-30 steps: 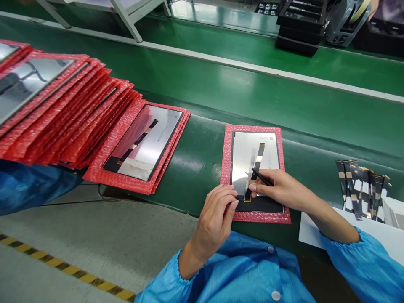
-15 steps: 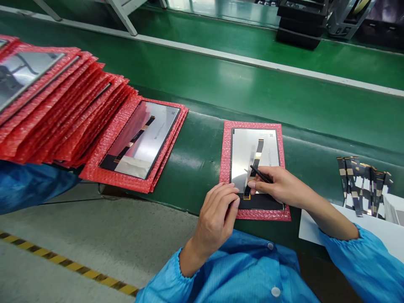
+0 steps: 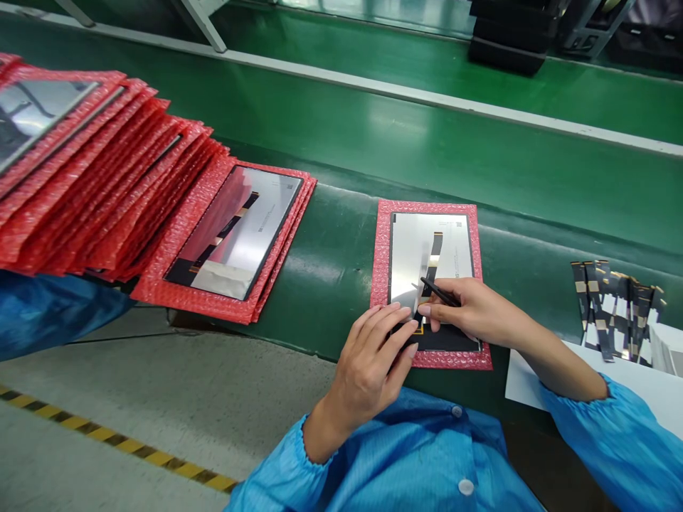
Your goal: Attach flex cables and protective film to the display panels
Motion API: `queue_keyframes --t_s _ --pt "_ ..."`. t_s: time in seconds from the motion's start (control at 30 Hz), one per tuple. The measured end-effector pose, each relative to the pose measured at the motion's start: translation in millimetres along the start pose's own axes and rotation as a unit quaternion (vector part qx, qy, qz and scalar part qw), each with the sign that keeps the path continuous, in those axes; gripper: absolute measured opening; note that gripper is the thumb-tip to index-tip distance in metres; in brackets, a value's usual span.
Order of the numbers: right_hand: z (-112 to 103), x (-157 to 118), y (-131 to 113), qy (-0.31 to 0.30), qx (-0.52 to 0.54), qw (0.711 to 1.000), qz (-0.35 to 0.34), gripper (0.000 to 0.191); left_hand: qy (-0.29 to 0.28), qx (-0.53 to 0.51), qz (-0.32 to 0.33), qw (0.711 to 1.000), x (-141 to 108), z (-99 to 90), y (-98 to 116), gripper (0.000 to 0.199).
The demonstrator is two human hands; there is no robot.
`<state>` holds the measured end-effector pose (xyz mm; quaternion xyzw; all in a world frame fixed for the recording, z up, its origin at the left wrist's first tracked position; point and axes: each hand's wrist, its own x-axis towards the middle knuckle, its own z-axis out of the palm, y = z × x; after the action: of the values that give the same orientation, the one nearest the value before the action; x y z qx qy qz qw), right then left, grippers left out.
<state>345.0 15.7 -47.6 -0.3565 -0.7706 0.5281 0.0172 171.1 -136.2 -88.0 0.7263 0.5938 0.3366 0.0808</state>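
A silver display panel (image 3: 410,252) lies on a red bubble-wrap pad (image 3: 381,242) on the green bench. A black and gold flex cable (image 3: 435,250) runs down its middle. My right hand (image 3: 469,309) holds a thin black tool (image 3: 438,291) over the cable's lower end. My left hand (image 3: 373,355) rests with fingers spread on the panel's near left corner, pressing it down.
A fanned stack of red pads with panels (image 3: 107,171) fills the left side, one panel (image 3: 240,231) on top nearest me. Several loose flex cables (image 3: 613,306) lie on white paper (image 3: 587,380) at right. Black trays (image 3: 506,32) stand at the far edge.
My left hand has slid forward and its fingers have spread onto the panel's lower corner. My right hand has stayed over the cable end with the tool.
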Motion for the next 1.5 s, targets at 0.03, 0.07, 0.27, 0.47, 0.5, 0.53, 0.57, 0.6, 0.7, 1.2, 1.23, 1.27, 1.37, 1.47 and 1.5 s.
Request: queue_keyframes --t_s 0.03,0.07,0.27,0.47,0.5,0.53,0.57,0.6,0.7,1.2,1.23,1.27,1.37,1.47,1.5 --pt "0.0 -0.2 -0.4 -0.005 0.004 1.000 0.003 0.026 -0.005 0.006 0.004 1.000 0.1 0.1 0.1 0.040" --pt "0.0 -0.5 -0.7 -0.009 0.007 1.000 0.006 0.026 -0.009 0.011 0.007 1.000 0.1 0.2 0.1 0.041" --pt "0.1 -1.7 -2.0 -0.018 0.000 1.000 0.019 0.027 -0.019 0.040 0.029 0.999 0.3 1.1 0.1 0.040" --pt "1.1 -1.8 -3.8 -0.006 -0.009 0.999 0.038 0.030 -0.023 0.043 0.032 0.998 -0.7 2.3 -0.6 0.039" --pt "1.3 -1.7 -3.7 -0.005 -0.007 0.999 0.039 0.030 -0.024 0.043 0.032 0.998 -1.0 2.5 -0.8 0.040" --pt "1.4 -1.7 -3.5 -0.004 -0.006 0.999 0.040 0.030 -0.026 0.043 0.031 0.998 -1.3 2.8 -1.2 0.040" --pt "1.5 -1.6 -3.2 -0.005 -0.004 0.999 0.041 0.030 -0.027 0.043 0.031 0.998 -1.6 3.0 -1.5 0.040" --pt "1.5 -1.6 -2.9 -0.005 -0.003 0.999 0.042 0.029 -0.028 0.043 0.030 0.998 -2.0 3.3 -1.8 0.040" --pt "1.9 -1.6 -2.0 -0.007 0.000 0.999 0.045 0.028 -0.027 0.043 0.031 0.998 -2.7 3.9 -2.0 0.039" --pt "4.6 -0.4 -0.6 -0.004 0.015 0.999 0.044 0.031 -0.007 -0.038 -0.086 0.996 13.2 3.7 4.1 0.027" --pt "4.9 -0.4 -0.6 -0.003 0.015 0.999 0.043 0.031 -0.005 -0.038 -0.088 0.995 13.5 4.6 4.0 0.026" --pt "5.2 -0.4 -0.7 -0.001 0.014 0.999 0.042 0.030 -0.002 -0.039 -0.090 0.995 13.8 5.4 3.9 0.025" --pt "5.9 -0.5 -1.3 0.007 0.013 0.999 0.039 0.030 0.005 -0.040 -0.101 0.994 14.2 7.3 4.2 0.023" --pt "6.4 -0.5 -1.5 0.014 0.010 0.999 0.034 0.030 0.009 -0.036 -0.121 0.992 14.8 7.7 5.3 0.024" --pt "6.5 -0.5 -1.4 0.014 0.008 0.999 0.032 0.029 0.009 -0.035 -0.129 0.991 15.3 7.4 5.7 0.025"
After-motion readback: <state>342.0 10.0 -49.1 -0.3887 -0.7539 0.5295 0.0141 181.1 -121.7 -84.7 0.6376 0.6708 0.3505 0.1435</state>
